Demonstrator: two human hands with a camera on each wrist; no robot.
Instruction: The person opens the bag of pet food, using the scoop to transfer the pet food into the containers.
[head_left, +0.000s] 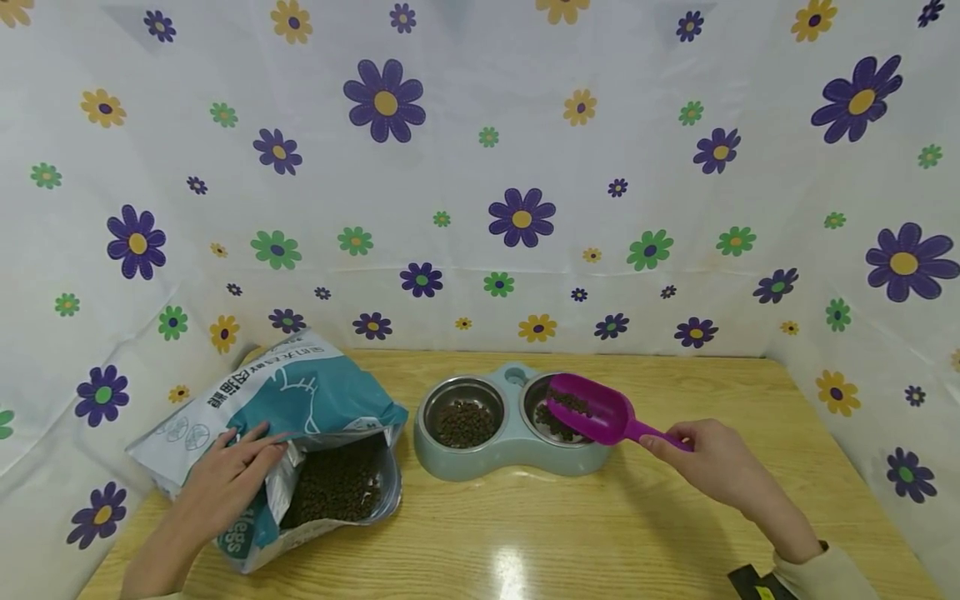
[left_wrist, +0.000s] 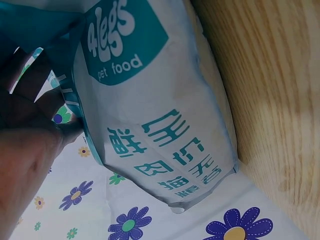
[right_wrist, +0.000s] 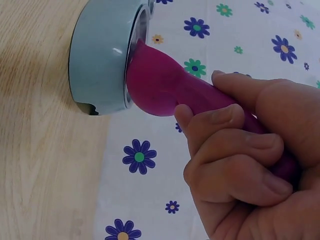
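My right hand grips the handle of a magenta scoop, fingers wrapped round it in the right wrist view. The scoop, with brown kibble in it, tilts over the right steel bowl of a light blue double feeder. Kibble lies in that bowl, and more kibble in the left one. My left hand holds the teal and white pet food bag beside its opening, fingers over the upper side. The bag lies tilted, its mouth gaping towards me, with kibble inside.
All stands on a light wooden table. White cloth printed with flowers hangs round the back and both sides. The bag is left of the feeder, near its rim.
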